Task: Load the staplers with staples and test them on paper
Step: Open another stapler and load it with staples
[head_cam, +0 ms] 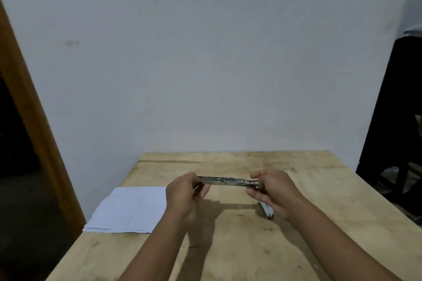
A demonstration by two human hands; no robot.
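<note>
A silver metal stapler (pixel 228 181) is held level above the wooden table (pixel 308 189), its open channel facing up. My left hand (pixel 186 194) grips its left end and my right hand (pixel 270 190) grips its right end. Another silver stapler part (pixel 266 210) pokes out below my right hand, just over the table; whether it joins the held piece is hidden. A stack of white paper (pixel 127 210) lies flat near the table's left edge, apart from both hands.
A plain white wall rises right behind the table. A brown wooden door frame (pixel 34 134) stands at the left. Dark furniture (pixel 395 121) stands to the right of the table.
</note>
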